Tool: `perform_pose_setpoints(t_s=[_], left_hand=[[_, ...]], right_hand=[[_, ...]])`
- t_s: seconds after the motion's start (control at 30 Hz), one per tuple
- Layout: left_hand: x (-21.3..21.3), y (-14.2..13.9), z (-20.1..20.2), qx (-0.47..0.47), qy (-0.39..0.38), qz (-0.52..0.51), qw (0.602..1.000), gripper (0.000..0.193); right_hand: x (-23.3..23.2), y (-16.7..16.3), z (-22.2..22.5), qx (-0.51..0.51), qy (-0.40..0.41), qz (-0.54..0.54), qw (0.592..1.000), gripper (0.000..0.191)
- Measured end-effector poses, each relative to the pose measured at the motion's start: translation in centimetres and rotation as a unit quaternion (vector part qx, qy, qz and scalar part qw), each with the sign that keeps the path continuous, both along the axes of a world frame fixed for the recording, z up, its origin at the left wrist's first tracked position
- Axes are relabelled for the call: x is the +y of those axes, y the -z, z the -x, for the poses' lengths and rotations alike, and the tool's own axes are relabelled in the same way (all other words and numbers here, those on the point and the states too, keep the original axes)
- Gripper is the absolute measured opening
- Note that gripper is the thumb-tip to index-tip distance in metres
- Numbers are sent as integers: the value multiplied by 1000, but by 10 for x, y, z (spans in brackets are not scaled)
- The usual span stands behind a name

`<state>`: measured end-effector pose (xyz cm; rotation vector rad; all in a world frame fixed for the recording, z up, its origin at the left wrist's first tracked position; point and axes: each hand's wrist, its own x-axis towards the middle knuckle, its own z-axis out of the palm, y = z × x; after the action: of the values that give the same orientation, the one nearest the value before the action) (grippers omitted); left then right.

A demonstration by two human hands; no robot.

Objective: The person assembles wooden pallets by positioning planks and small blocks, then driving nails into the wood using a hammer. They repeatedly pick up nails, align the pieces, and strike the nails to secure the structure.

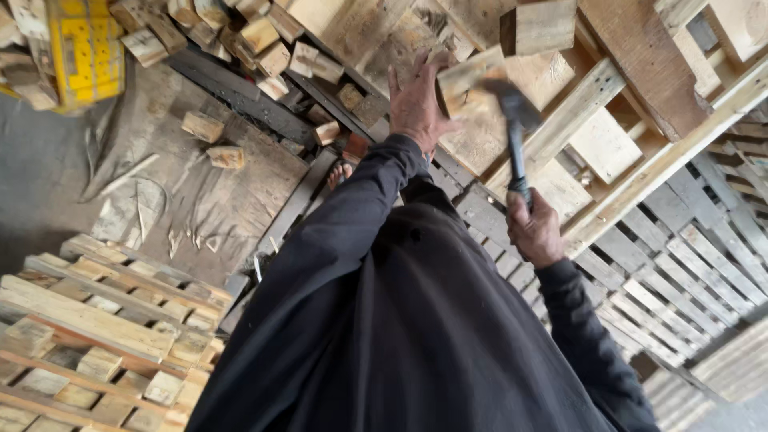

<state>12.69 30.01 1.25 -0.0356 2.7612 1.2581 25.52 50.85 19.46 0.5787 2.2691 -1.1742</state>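
Pallet workshop: stacked wooden pallets [96, 336]

Left hand [416, 100] steadies wood block [468, 80]; right hand [534, 232] grips hammer [514, 128] over pallet [608, 144]

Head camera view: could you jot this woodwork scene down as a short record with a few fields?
Setting: wooden pallets stacked around, loose offcut blocks on a floor board
Left hand: open, fingers spread, against a wood block
Right hand: grip closed on the hammer handle
Hammer head: raised at the block, blurred
Clothing: dark long sleeves
Also visible: yellow crate, top left
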Motion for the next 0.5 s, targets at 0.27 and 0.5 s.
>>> perform_pose_setpoints(t_s=[0.27,0.5], left_hand=[[5,5,0,-5,-22,-5,1000,118],[-3,10,-8,8,4,-29,1000,121]], right_hand=[[38,-50,-4,550,-52,269,789,39],[1,17,-13,16,76,46,996,28]])
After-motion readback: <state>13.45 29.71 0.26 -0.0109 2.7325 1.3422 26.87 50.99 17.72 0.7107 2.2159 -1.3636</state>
